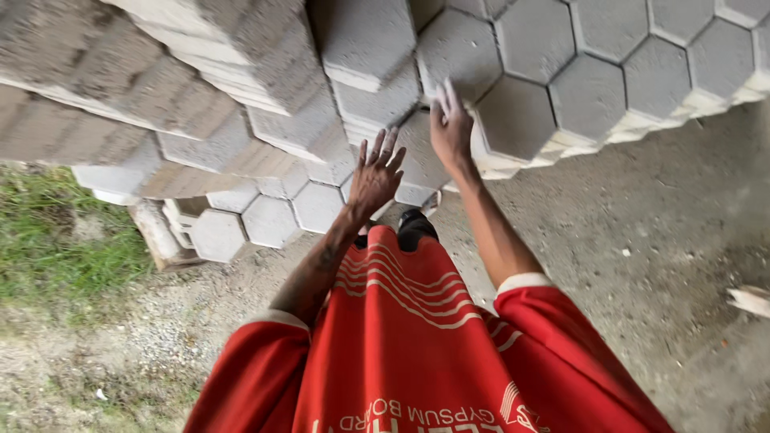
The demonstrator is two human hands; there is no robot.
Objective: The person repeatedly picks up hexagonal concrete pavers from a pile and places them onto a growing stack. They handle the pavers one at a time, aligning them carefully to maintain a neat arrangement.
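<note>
Left grip (375, 172) is spread, fingers apart, its palm toward the stacked grey hexagonal paving blocks (321, 204), and I cannot tell if it touches them. Just to its right, the right grip (449, 128) lies flat with fingers extended against the edge of a hexagonal block (517, 116) in the upper stack. Grass (56, 240) lies far left, gravel ground (658, 240) right.

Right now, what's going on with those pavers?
A person in a red shirt reaches both hands into a stack of grey hexagonal pavers. The right hand lies flat against a paver's edge; the left hand is spread open just short of the stack. No paver is lifted.
</note>
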